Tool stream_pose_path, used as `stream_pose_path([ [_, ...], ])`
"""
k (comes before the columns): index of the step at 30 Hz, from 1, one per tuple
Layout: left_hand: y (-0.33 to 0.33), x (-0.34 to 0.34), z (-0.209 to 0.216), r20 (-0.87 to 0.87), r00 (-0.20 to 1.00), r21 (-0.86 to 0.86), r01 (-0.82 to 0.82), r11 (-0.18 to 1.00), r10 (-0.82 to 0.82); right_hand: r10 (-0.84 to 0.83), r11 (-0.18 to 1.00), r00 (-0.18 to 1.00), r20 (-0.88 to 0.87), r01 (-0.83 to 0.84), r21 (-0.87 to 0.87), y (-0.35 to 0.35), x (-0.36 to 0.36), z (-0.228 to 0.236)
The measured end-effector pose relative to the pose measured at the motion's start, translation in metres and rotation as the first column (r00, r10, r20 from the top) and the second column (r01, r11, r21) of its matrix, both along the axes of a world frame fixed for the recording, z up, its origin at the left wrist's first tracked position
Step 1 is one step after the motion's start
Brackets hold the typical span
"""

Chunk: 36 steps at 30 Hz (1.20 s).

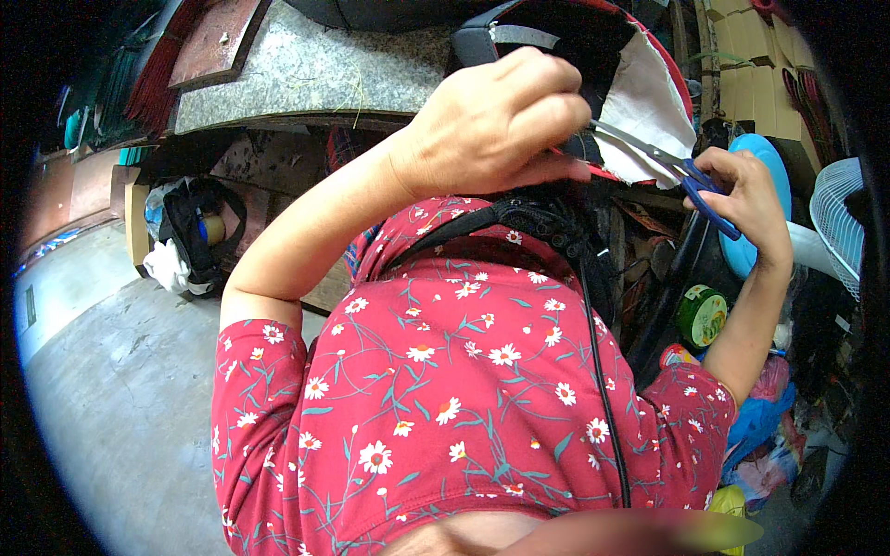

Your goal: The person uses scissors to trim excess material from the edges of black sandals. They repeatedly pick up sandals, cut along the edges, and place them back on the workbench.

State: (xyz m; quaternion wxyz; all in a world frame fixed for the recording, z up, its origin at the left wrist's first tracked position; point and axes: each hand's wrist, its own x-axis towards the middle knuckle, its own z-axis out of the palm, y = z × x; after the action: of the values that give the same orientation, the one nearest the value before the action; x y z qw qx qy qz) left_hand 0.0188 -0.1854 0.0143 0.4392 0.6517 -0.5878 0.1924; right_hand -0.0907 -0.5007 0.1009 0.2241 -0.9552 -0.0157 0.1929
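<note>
Scissors with blue handles (711, 199) are in my right hand (749, 190), its thumb and fingers around the loops. Their metal blades reach left, across a white cloth lining (646, 107), with the tips beside my left hand (510, 120). That lining belongs to a black fabric piece with red edging (579, 42), which lies along the far side of the worktop edge. My left hand is closed in a pinch at the near edge of this piece, where a red strip shows under the fingers. What the fingertips press on is partly hidden.
A speckled stone slab (306, 69) forms the worktop at the far left. On the floor at left stands a black bag (199, 227). At right are a white fan grille (839, 222), a round green container (702, 315) and several plastic bags (765, 417).
</note>
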Motion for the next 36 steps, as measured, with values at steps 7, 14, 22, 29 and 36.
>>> stream_pose_path([
  [7, -0.013, -0.011, -0.002, 0.37, 0.911, 0.324, -0.312, 0.893, 0.184, 0.054, 0.968, 0.946, 0.319, 0.03, -0.251, -0.019, 0.003, -0.001],
  [14, 0.016, -0.017, 0.038, -0.288, 0.957, -0.062, -0.064, 0.996, 0.044, -0.616, 0.705, 0.56, 0.554, 0.077, 0.705, -0.054, -0.006, 0.025],
  [22, 0.138, -0.018, 0.019, -0.645, 0.322, -0.763, -0.318, 0.563, -0.693, -0.401, 0.872, 0.867, 0.295, 0.263, 0.412, -0.004, 0.026, -0.038],
  [29, 0.196, -0.012, -0.029, -0.641, 0.132, -0.373, -0.914, 0.157, -0.756, -0.003, 0.949, 0.885, 0.466, 0.149, -0.278, 0.074, 0.057, -0.06],
  [36, 0.175, -0.021, -0.053, -0.647, 0.101, -0.453, -0.849, 0.273, -0.756, 0.229, 0.973, 0.762, 0.606, -0.16, -0.167, 0.111, 0.104, -0.018],
])
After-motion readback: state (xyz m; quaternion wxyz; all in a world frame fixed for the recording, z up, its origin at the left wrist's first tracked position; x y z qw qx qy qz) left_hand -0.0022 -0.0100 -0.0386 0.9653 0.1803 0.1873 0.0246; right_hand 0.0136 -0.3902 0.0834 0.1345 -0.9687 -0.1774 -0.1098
